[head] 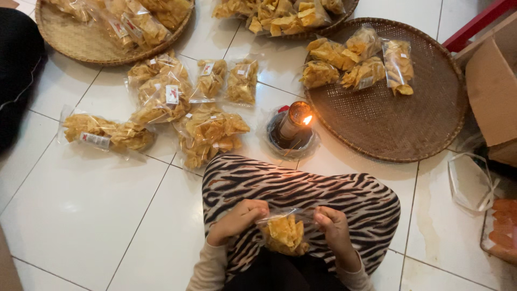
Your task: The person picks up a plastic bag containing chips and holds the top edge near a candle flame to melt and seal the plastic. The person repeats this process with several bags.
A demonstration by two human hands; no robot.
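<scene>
**Three trays, one flame, one bag in hand**

White tiled floor (81, 205). Three round woven trays: the largest (398, 124) at right carries five chip bags, and two more (81, 43) (344, 11) sit along the top edge, each holding bags. About eight filled bags (207, 132) lie loose on the tiles. One lit lamp (293, 123) burns just beyond the knees. Left hand (239, 218) and right hand (335, 229) each pinch the top of one bag (284, 234) over the striped lap.

The top edge cuts off two round baskets (75, 46) (344, 13). The right edge cuts the cardboard box (493, 91) and orange tray (503, 229). Bag labels (172, 94) are too small to read.
</scene>
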